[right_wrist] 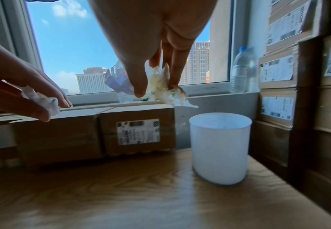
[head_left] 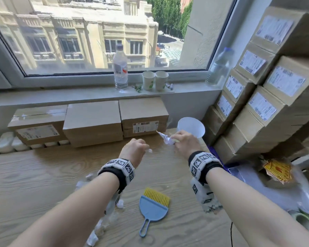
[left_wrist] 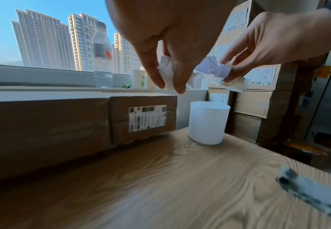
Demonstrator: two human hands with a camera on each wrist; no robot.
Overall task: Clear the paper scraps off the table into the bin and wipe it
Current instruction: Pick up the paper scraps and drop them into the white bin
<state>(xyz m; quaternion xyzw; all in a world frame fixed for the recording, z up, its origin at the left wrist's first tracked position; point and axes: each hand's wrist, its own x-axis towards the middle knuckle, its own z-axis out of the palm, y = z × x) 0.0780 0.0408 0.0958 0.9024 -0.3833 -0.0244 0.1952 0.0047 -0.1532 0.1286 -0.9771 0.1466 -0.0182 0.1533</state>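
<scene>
Both hands hover above the wooden table (head_left: 43, 175), left of the white bin (head_left: 191, 127) that stands at the back right. My left hand (head_left: 136, 148) pinches a small crumpled white paper scrap (left_wrist: 167, 74) between thumb and fingers. My right hand (head_left: 184, 141) pinches a bigger wad of white and yellowish paper scraps (right_wrist: 160, 86), close to the bin's rim and a little left of it. The scraps show as a white wad (head_left: 165, 138) in the head view. More white scraps (head_left: 100, 225) lie on the table under my left forearm.
A blue dustpan with a yellow brush (head_left: 152, 209) lies near the front. Cardboard boxes (head_left: 93, 122) line the back under the sill. Stacked boxes (head_left: 268, 104) wall off the right side. A water bottle (head_left: 120, 68) and paper cups (head_left: 154, 80) stand on the windowsill.
</scene>
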